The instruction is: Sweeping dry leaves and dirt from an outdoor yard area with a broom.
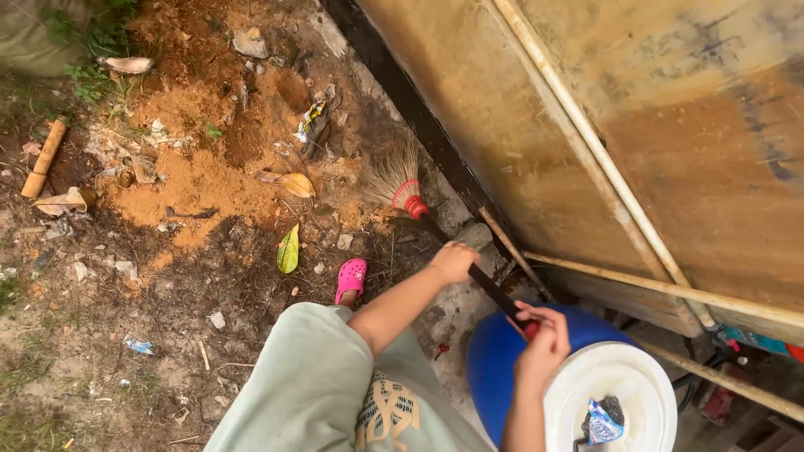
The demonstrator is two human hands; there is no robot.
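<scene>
I hold a broom with both hands. Its straw head point(392, 174) rests on the dirt beside the base of the wall, with a red collar where the black handle point(481, 276) begins. My left hand point(453, 260) grips the handle partway down. My right hand point(542, 336) is closed around the handle's red upper end, above the blue barrel. My pink clog point(351, 279) stands on the ground just behind the broom.
A stained yellowish wall point(670, 109) with pale pipes runs along the right. A blue barrel point(494, 360) with a white lid point(611, 393) stands by my right hand. Orange soil, dry leaves, litter and a bamboo piece point(43, 157) cover the ground to the left.
</scene>
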